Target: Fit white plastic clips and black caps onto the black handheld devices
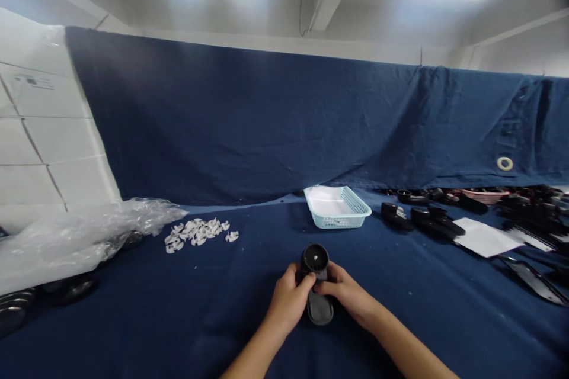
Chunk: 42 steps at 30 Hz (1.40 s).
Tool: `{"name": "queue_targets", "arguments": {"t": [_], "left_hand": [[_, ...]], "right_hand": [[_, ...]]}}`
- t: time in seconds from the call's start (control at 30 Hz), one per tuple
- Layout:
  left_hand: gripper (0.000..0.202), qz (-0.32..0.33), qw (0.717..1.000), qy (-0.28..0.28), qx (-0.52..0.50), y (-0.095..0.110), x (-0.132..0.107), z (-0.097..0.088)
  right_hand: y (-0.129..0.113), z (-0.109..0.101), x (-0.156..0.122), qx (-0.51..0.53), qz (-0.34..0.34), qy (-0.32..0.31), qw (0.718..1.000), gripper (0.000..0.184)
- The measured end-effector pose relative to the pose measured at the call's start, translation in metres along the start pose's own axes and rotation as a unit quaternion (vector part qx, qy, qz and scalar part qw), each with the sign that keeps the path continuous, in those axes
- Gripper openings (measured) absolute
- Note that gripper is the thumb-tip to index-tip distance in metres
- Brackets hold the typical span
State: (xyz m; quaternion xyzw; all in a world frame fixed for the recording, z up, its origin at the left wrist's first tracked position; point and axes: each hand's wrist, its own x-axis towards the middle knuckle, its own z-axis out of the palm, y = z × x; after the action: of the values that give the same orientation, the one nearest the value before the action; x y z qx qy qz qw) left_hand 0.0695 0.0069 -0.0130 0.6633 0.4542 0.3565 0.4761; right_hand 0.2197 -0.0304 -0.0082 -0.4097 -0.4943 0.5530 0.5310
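Between my two hands is a black plastic part (320,310) with a round cup-shaped end and a flat, rounded lower end. The round end faces up toward me and shows a small white spot inside. My left hand (290,294) closes on its left side, thumb laid over the narrow middle. From the other side my right hand (349,295) grips the same part, its thumb close to the left one. Fingers behind the part are hidden.
A light blue basket (340,222) stands ahead. Small white pieces (198,231) lie in a pile to the left, near clear plastic sheeting (89,237) over dark round parts. At right are black parts (433,222), a white sheet (484,237) and a dark heap (528,213).
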Motion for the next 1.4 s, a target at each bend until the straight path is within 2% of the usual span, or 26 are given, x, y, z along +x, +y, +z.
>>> {"name": "queue_targets", "arguments": {"t": [0.23, 0.47, 0.6, 0.73, 1.0, 1.13, 1.3, 1.4], "left_hand": [[0.028, 0.007, 1.000, 0.004, -0.004, -0.001, 0.000, 0.000], [0.028, 0.007, 1.000, 0.000, -0.001, -0.001, 0.000, 0.000], [0.029, 0.010, 1.000, 0.000, 0.003, -0.002, 0.000, 0.001], [0.029, 0.002, 1.000, 0.007, 0.004, -0.003, 0.001, 0.001], [0.033, 0.001, 1.000, 0.012, 0.000, -0.007, 0.004, 0.002], [0.033, 0.006, 1.000, 0.010, 0.002, -0.010, 0.005, 0.004], [0.032, 0.012, 1.000, 0.001, 0.010, -0.011, 0.005, 0.004], [0.034, 0.013, 1.000, -0.001, 0.011, -0.011, 0.005, 0.005]], "right_hand": [[0.004, -0.003, 0.002, 0.006, -0.005, -0.002, 1.000, 0.038], [0.004, -0.004, 0.002, 0.047, 0.019, 0.012, 0.999, 0.035], [0.004, -0.004, 0.002, 0.053, 0.011, -0.002, 0.999, 0.033], [0.006, -0.005, 0.002, 0.059, 0.006, -0.020, 0.998, 0.039], [0.010, -0.007, 0.005, 0.055, 0.003, -0.017, 0.998, 0.037], [0.012, -0.009, 0.007, 0.088, 0.007, 0.010, 0.996, 0.038], [0.015, -0.014, 0.012, 0.157, 0.068, 0.082, 0.982, 0.037], [0.013, -0.014, 0.013, 0.172, 0.082, 0.095, 0.977, 0.039]]}}
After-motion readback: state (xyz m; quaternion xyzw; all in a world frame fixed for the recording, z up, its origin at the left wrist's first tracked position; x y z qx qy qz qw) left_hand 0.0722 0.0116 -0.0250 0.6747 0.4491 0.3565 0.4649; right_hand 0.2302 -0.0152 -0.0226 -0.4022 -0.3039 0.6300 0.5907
